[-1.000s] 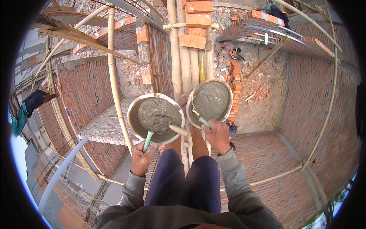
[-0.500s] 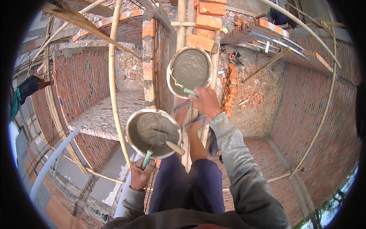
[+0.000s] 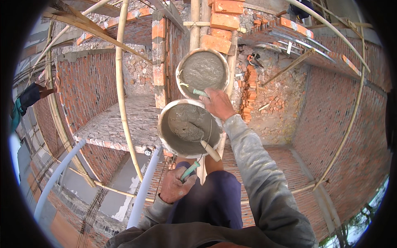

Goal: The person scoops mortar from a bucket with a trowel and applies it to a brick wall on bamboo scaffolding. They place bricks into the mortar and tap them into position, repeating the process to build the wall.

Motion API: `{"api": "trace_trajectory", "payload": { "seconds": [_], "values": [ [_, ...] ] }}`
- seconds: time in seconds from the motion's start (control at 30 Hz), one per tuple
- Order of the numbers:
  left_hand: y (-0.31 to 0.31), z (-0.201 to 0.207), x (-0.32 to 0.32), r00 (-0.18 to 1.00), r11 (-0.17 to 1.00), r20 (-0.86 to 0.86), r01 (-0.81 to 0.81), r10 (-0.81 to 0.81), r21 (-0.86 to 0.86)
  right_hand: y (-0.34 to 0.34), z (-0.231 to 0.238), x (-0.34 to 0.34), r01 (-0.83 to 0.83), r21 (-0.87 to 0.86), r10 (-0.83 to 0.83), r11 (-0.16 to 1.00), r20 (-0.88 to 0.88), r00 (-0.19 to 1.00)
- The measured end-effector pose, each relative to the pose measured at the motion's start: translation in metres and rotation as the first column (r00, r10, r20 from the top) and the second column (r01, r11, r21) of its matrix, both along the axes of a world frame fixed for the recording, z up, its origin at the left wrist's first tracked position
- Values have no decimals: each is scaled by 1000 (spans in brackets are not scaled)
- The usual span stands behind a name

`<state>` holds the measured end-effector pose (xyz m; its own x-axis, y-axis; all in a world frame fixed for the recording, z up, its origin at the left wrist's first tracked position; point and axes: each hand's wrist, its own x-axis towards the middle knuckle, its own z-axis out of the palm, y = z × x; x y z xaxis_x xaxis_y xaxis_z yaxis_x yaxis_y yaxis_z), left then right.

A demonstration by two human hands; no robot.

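My left hand (image 3: 177, 185) is closed round a green handle grip (image 3: 190, 170) of the near bucket (image 3: 163, 134). Grey wet mortar (image 3: 182, 120) partly fills that bucket, and a trowel with a pale wooden handle (image 3: 210, 150) rests in it, its blade coated with mortar. The far bucket (image 3: 226, 78) is fuller of mortar and stands on bamboo poles. My right hand (image 3: 220, 104) grips the green handle grip (image 3: 201, 93) of the far bucket. The near bucket's rim overlaps the far one's lower edge in view; I cannot tell whether they touch.
Loose red bricks (image 3: 224, 21) are stacked on the poles beyond the buckets. Upright bamboo (image 3: 120, 78) rises at left, beside a brick wall (image 3: 89, 84). Far below at right lie a brick pile (image 3: 249, 93) and rubble. A person's leg (image 3: 34, 94) shows at far left.
The near bucket has moved right and away from me, up close to the far bucket, with my left hand following. My right hand and the far bucket have shifted only slightly.
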<state>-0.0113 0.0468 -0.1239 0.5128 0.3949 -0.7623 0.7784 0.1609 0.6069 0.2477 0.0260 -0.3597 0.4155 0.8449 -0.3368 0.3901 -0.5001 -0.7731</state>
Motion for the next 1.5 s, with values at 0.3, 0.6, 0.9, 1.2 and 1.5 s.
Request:
{"api": "trace_trajectory", "payload": {
  "seconds": [0.3,0.6,0.9,1.2,1.5],
  "values": [
    [-51,5,33,988,985,-12,154,-155,-82,-12,13,7,-62,-83,60,995,-31,998],
    [-67,3,27,969,949,-10,242,-249,-202,-10,18,-7,-22,-168,4,986,-105,994],
    [-85,4,15,943,932,25,331,-331,-146,-20,-3,13,97,-135,-96,986,11,995],
    [-83,-13,20,920,919,24,393,-392,-26,-36,12,-7,51,-256,-72,965,-73,995],
    [-78,-14,15,927,926,19,376,-375,-45,-67,-12,-18,338,-304,-391,891,-134,911]
  ]
}}
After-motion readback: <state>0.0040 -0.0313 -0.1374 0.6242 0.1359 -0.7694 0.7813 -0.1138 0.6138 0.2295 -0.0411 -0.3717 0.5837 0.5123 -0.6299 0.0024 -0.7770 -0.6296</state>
